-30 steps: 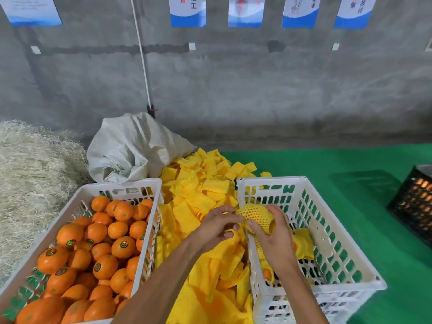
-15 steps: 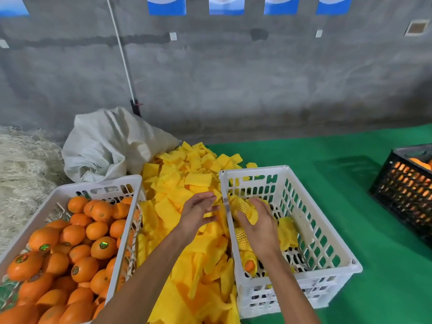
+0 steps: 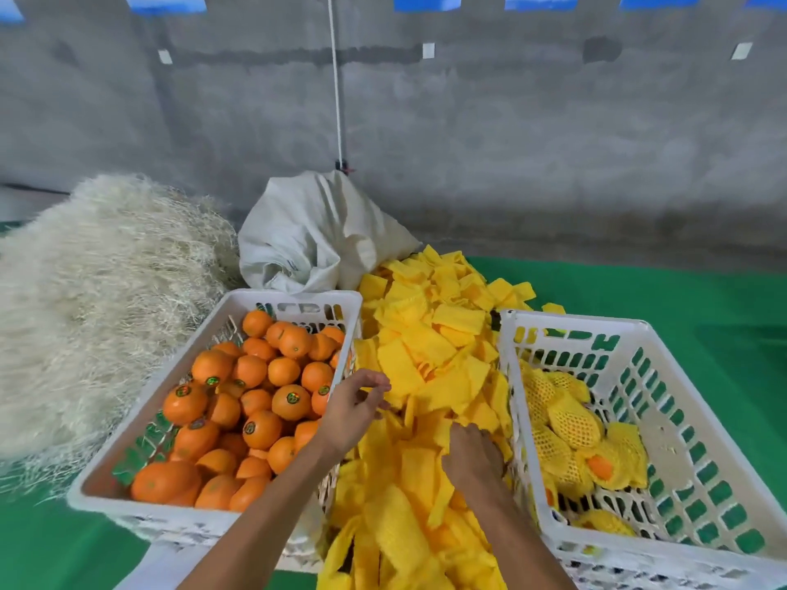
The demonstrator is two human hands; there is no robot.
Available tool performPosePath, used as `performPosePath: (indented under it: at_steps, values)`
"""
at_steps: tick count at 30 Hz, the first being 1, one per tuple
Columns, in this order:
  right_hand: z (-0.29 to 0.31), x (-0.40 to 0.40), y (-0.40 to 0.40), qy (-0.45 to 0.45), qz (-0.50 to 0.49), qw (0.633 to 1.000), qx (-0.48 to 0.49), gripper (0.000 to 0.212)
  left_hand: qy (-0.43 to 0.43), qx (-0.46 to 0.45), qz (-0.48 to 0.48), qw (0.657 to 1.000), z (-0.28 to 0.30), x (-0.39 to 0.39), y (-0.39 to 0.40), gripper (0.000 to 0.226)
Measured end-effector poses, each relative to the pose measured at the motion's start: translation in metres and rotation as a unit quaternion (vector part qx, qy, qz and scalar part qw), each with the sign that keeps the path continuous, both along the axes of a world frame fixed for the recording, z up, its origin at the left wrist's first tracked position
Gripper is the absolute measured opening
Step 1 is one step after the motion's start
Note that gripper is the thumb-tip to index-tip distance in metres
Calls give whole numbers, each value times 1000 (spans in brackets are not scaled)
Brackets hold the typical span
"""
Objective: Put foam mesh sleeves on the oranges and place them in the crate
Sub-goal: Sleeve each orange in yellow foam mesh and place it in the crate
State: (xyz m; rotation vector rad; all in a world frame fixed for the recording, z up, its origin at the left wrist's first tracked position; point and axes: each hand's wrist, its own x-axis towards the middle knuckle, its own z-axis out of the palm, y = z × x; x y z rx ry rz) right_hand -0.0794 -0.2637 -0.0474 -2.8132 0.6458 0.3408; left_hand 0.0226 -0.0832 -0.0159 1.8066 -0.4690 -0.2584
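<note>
Both hands have left the right-hand crate since a moment ago, and the sleeved orange that the right hand was holding is gone from it. The right hand (image 3: 472,457) is now digging, fingers curled down, into the near part of the heap of flat yellow foam mesh sleeves (image 3: 426,359) between the two crates; whether it is pinching one yet I cannot tell. The left hand (image 3: 355,408) is hovering with fingers loosely spread and holding nothing, by the right rim of the white slatted plastic crate of bare oranges (image 3: 255,402), probably placed to take the next fruit. The sleeved oranges (image 3: 570,423) are lying against the left wall of the white slatted plastic receiving crate (image 3: 698,423). Beyond, a white woven sack (image 3: 315,236) and pale straw (image 3: 98,291) are resting near the grey wall.
</note>
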Motion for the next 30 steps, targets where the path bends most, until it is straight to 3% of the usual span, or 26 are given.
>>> performPosePath:
  at_steps: [4,7,9,12,14,16,19,24,30]
  values:
    - [-9,5,3,-52,-15,996,-69,20,-5,-20,-11,1000,6,-5,5,15]
    - [-2,9,4,-135,-47,989,-34,30,2,-58,-4,998,9,-8,8,14]
    - [8,11,10,-226,-86,967,81,39,-11,-54,-20,998,7,-10,10,14]
    - [30,11,29,-332,-112,878,327,45,-15,-7,-89,996,1,-17,9,34]
    - [39,10,38,-347,-95,844,398,40,-8,-1,-100,995,1,-19,9,43]
    - [39,8,42,-335,-88,823,449,38,2,-35,-82,996,3,-17,12,35]
    - [32,1,40,-324,-70,832,444,55,-2,-56,-73,996,5,-16,16,21]
    - [31,-6,39,-353,-37,857,375,22,34,-72,-105,991,8,-17,16,23]
    - [26,-17,37,-360,-13,851,382,22,87,-121,-94,984,10,-17,16,17]
